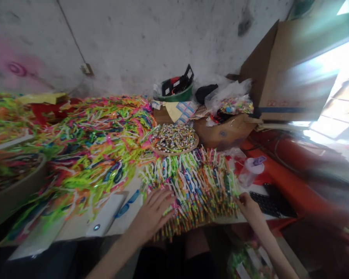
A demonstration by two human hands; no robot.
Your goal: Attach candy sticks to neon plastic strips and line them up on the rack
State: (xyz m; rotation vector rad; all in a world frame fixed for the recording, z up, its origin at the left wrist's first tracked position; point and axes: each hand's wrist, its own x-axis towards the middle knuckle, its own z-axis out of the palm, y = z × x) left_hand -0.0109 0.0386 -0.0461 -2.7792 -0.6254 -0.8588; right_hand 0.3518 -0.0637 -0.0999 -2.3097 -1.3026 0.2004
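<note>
A wide heap of thin colourful sticks with paper wrappers (192, 182) lies on the table in front of me. My left hand (154, 213) rests flat on the heap's near left part, fingers stretched out. At the heap's near right edge my right hand (247, 205) has its fingers curled against the sticks; what it holds, if anything, is hidden. A round tray of small colourful pieces (174, 138) stands just behind the heap.
A big pile of neon plastic strips (95, 139) covers the left of the table. A white device (104, 217) lies near the front edge. A clear bottle with purple lid (251, 170), a black keyboard (267, 203), cardboard boxes (291, 69) and a green tub (177, 95) are also there.
</note>
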